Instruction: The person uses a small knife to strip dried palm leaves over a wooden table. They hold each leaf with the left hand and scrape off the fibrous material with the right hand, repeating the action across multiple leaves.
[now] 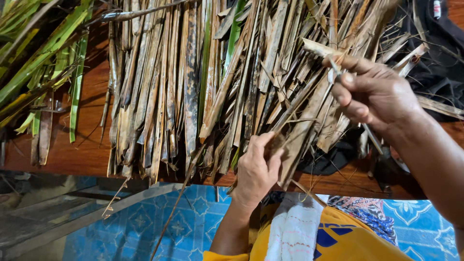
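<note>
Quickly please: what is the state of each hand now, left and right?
Left hand: closed, gripping a dried leaf strip.
Right hand: closed, pinching a thin tool against the same strip.

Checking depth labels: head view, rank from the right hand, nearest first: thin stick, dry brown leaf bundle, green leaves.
1. Thin stick, pinched in the right hand.
2. Dry brown leaf bundle, mid-table, left of that hand.
3. Green leaves, far left edge.
</note>
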